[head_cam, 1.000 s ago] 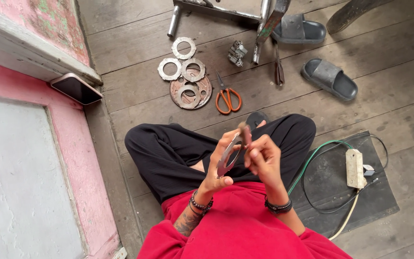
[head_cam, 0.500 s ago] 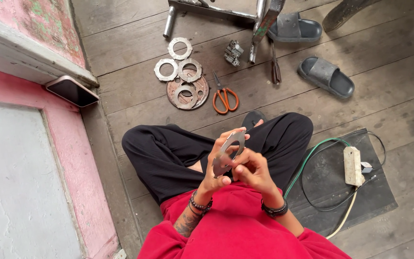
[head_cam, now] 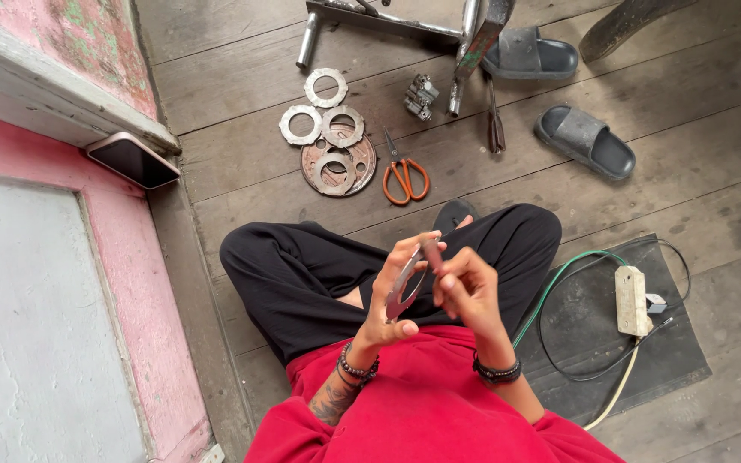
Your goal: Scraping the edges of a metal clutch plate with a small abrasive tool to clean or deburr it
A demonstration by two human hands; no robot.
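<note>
Beyond knees: scissors (orange), rings

The flat metal ring held edge-on between the left hand and right hand at centre frame is partly covered by fingers, so its full outline cannot be told. At the top edge, the metal frame and one sandal are cut off. The small metal part is too small to identify.

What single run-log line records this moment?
left hand: grips metal ring | right hand: fingertips on ring's upper edge | floor: more rings, orange scissors
</note>
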